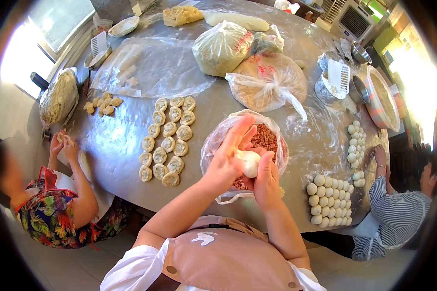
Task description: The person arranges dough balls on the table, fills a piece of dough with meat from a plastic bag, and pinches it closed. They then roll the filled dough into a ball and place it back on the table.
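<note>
A smooth white dough ball is held between my two hands, above an open plastic bag of reddish-brown crumbly filling. My left hand cups the ball from the left, its fingers stretched up and away past it. On the other side, my right hand presses in with the thumb upright, its fingers partly hidden below the ball. To the left of the bag lie rows of round flattened pastries with pale swirled tops. A tight block of white dough balls sits to the right.
Two tied plastic bags stand beyond the filling. Small dough pieces lie at the left beside a clear plastic sheet. One person works at the left edge, another at the right. A large basin stands at the far right.
</note>
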A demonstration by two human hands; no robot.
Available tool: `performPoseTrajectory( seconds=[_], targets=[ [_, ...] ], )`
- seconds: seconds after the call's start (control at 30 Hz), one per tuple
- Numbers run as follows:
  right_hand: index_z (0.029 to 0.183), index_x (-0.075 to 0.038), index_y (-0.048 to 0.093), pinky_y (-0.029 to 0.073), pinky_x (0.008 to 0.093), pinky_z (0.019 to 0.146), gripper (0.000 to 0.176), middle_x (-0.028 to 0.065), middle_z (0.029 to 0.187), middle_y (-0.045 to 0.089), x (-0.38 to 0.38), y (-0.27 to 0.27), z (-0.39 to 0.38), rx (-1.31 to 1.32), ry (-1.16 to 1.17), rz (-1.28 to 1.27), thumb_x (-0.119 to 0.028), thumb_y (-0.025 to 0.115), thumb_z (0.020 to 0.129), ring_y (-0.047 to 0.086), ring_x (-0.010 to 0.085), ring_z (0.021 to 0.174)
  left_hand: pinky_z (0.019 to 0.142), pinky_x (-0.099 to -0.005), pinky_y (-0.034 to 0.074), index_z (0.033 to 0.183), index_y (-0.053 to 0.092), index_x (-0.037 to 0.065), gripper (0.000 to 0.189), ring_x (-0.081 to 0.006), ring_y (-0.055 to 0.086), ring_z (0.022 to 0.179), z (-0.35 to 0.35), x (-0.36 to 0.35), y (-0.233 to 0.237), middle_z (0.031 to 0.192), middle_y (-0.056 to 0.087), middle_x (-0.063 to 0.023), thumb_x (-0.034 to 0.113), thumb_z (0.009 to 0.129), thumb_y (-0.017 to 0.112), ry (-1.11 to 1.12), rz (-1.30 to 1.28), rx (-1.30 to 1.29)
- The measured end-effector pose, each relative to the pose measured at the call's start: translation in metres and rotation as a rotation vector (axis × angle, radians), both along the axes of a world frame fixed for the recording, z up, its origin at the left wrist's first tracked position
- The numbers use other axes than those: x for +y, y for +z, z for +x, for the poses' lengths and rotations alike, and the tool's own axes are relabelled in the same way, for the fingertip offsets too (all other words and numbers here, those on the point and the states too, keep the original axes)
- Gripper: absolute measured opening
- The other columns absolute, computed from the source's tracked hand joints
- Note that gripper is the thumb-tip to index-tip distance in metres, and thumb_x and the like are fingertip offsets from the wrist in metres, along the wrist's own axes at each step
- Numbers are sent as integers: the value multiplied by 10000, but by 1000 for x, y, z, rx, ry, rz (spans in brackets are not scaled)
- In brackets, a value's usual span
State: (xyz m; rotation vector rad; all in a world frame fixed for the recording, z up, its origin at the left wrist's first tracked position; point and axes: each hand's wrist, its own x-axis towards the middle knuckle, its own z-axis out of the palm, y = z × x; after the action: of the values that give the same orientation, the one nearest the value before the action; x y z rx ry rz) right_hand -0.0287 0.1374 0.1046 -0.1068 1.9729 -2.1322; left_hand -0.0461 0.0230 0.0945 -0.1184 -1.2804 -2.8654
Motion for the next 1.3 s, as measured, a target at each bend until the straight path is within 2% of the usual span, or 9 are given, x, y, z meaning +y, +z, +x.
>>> performPoseTrajectory(
  seconds=[0.23, 0.37, 0.4, 0.53, 0.77, 0.87, 1.0, 1.1, 1.3],
  targets=[
    [1210, -2, 523, 434, 206, 555, 653, 45, 872, 617, -15, -13, 1, 122, -118, -49, -577, 273, 1027, 564, 63, 691, 1020, -429, 444, 869, 684, -26, 491, -312, 558, 1231, -3, -4, -14, 923, 704, -110, 331, 1061, 406, -2, -262, 29],
    [1200, -26, 524, 413, 199, 549, 560, 26, 918, 589, 4, -17, -3, -85, 3, -191, -525, 325, 1042, 538, 56, 690, 1100, -436, 351, 1358, 469, 19, 696, -296, 413, 1351, -7, 2, -16, 1391, 495, -128, 600, 983, 395, -50, 127, 51],
    [1192, -69, 538, 400, 195, 536, 505, 3, 919, 568, 6, -23, -4, -161, 32, -296, -509, 337, 1046, 511, 48, 674, 1118, -445, 316, 1485, 277, 54, 835, -294, 371, 1372, -8, -5, -18, 1499, 360, -132, 662, 935, 439, -125, 5, 128],
    [1226, -88, 536, 432, 183, 561, 494, -12, 939, 571, -1, -24, -4, -177, -24, -286, -502, 331, 1050, 529, 52, 703, 893, -291, 460, 1135, 596, 20, 293, -117, 556, 1015, 3, 1, -24, 1269, 575, -89, 280, 1031, 510, -110, -340, 86],
    [1153, -96, 546, 549, 240, 541, 363, 65, 946, 636, 48, -29, -27, -418, 7, -444, -421, 430, 1038, 628, 122, 680, 982, -349, 442, 1331, 430, 37, 557, -200, 556, 1147, -9, 2, -25, 1304, 523, -104, 491, 1009, 449, -133, -260, 119],
    [1094, -71, 550, 485, 218, 489, 293, 62, 895, 630, 98, -34, -50, -330, -326, -484, -351, 511, 1017, 580, 103, 609, 989, -344, 433, 1296, 466, 41, 461, -198, 563, 1158, -8, -18, -14, 1257, 571, -90, 414, 1026, 454, -123, -381, -3],
    [1095, -80, 572, 459, 195, 505, 310, 72, 890, 652, 191, -71, -88, -169, -753, 13, -365, 595, 977, 582, 99, 608, 963, -312, 409, 1243, 517, 45, 290, -142, 549, 1113, -10, -43, -14, 1183, 595, -52, 230, 1023, 477, -35, -430, -184],
    [1097, -44, 568, 474, 258, 538, 404, 45, 813, 631, 252, -88, -112, -134, -801, 511, -390, 665, 912, 586, 118, 625, 951, -305, 409, 1229, 520, 48, 299, -145, 550, 1106, -8, -51, -14, 1176, 595, -48, 247, 1006, 511, -63, -425, -182],
    [1046, -2, 593, 513, 400, 768, 429, 196, 904, 665, 318, -97, -174, 96, -722, 1089, -367, 685, 840, 645, 352, 830, 924, -301, 426, 1147, 558, 11, 343, -166, 583, 1062, -4, -43, -10, 1111, 635, -90, 305, 973, 587, -40, -474, -257]
  ],
)
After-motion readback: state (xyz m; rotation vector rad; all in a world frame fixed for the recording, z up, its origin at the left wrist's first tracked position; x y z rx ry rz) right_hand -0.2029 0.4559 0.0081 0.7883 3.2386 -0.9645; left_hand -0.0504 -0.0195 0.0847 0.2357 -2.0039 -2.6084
